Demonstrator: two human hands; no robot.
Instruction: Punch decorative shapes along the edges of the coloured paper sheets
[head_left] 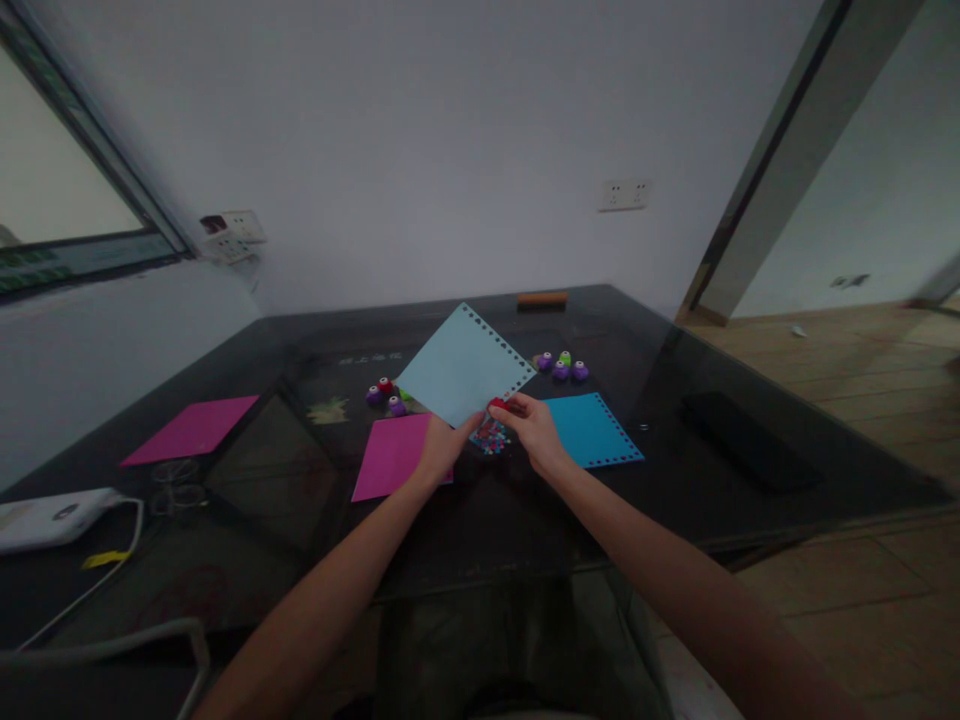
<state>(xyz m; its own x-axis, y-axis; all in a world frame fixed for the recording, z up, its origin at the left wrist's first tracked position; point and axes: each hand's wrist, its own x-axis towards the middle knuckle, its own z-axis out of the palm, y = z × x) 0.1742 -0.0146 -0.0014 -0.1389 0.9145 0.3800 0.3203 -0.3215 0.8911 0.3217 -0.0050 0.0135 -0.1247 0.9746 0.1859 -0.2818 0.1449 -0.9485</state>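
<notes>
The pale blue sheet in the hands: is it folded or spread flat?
Spread flat: the pale blue sheet shows one unbroken face with punched edges, held by the left hand and right hand.

The room was dim, with a cool, greyish cast over the whole view. Daylight came from the window [67, 190] at the upper left, which was washed out to a pale blank, and more light fell on the wooden floor [847, 370] at the right. The dark glass surface [525, 520] took a faint sheen and carried weak reflections, with no hard shadows. The coloured paper sheets stood out as the only saturated patches. Detail was soft throughout: the small things near the hands [487, 435] were smeared and grainy. The wide lens bent the window frame and the door jamb [780, 170], and the edges were blurred and stretched.
</notes>
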